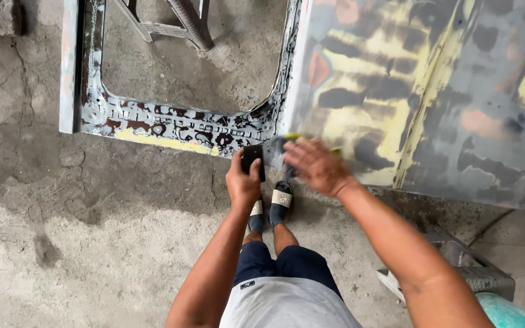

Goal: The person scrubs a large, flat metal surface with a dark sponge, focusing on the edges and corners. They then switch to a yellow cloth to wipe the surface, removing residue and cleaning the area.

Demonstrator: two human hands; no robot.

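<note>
Hands: the left hand [242, 182] is closed around a small black block [253, 159], gripped with the fingers wrapped and the block's upper end set against the lower edge of the door [396, 91]. The right hand [316, 165] lies flat on the panel, fingers spread and blurred by motion; something green-yellow [293, 137] shows at its fingertips, but what it is, and whether it is gripped, cannot be told.

Location: the door lies across the frame from 12 to 3 o'clock, coated in patchy grey, yellow filler and bare spots. Its window frame [171, 124] runs toward 10 o'clock, paint flaked off in dark blotches. Both hands meet at the panel's lower corner, near centre.

Surroundings: concrete floor [92, 231] below; a metal stand [183, 24] at 12 o'clock seen through the window opening; a block-like support [481, 273] and a teal object [505, 313] at 4 to 5 o'clock. The person's sandalled feet [271, 206] stand directly under the corner.

Procedure, as judged: keep the block flat to the surface, pressure even, strokes short at the corner. Steady the panel with the free palm. Avoid tilting the block onto the edge, which would likely cut through the filler.
</note>
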